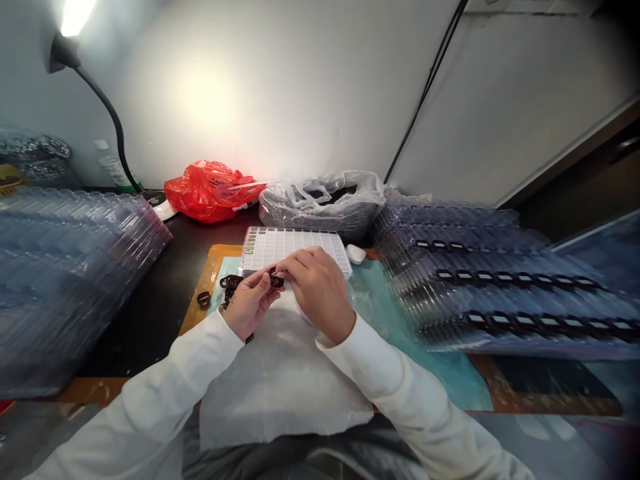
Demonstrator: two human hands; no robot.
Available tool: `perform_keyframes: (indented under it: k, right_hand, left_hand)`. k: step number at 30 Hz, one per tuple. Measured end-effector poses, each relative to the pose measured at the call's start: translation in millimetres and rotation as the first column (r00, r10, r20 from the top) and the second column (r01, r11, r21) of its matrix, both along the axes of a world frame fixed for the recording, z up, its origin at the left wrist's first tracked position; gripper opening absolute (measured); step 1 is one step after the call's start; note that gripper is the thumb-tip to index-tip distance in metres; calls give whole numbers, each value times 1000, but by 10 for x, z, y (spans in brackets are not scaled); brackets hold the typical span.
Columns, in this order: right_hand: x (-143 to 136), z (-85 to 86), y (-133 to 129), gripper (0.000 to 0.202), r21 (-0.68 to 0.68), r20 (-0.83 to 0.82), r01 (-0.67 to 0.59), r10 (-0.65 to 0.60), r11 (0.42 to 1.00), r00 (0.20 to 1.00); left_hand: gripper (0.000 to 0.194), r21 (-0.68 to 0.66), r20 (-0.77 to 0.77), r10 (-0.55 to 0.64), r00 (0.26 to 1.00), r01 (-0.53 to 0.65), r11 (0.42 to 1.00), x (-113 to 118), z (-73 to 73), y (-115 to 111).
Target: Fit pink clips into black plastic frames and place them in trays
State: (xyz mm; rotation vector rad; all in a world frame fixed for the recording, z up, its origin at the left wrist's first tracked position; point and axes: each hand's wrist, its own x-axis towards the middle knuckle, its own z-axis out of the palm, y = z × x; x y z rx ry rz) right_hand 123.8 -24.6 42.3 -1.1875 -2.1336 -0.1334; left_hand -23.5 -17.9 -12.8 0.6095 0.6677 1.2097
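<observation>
My left hand point(254, 300) pinches a small black frame-like part point(277, 279) between thumb and fingers, above a white sheet point(280, 380). The fingertips of my right hand point(317, 287) are closed at the same part's upper right side; whether they grip the part itself or something tiny, I cannot make out. Beside my left hand lies a small pile of similar black parts point(230, 283), with one loose black part point(203, 300) farther left. Just beyond both hands is a white compartment tray point(295, 241), with small dark-edged pieces in its left columns.
Stacked clear plastic trays point(65, 267) stand at left. More clear trays point(450, 300), holding rows of black parts, stand at right. At the back are a red plastic bag point(210, 190), a clear bag point(320, 207) and a lamp point(117, 123). A small white case point(355, 253) sits beside the compartment tray.
</observation>
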Motion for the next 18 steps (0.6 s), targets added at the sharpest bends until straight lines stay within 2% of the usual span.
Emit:
perform_keyframes:
  k: [6,11,18]
  right_hand:
    - [-40,-81,-55,15,129,63,123,-132,984,989]
    - [-54,-116,-136,14,214,-16,227,-229,950,973]
    - [-70,-151,-152,12,285,18,173,-186,943,982]
  left_hand:
    - [39,-2,-51,17,999,-17,1000,19,-20,-6]
    - [39,3,-33,12,999,-11,1000,37,-55,-3]
    - [37,-28,25,36,999,-36,999,33,-42,4]
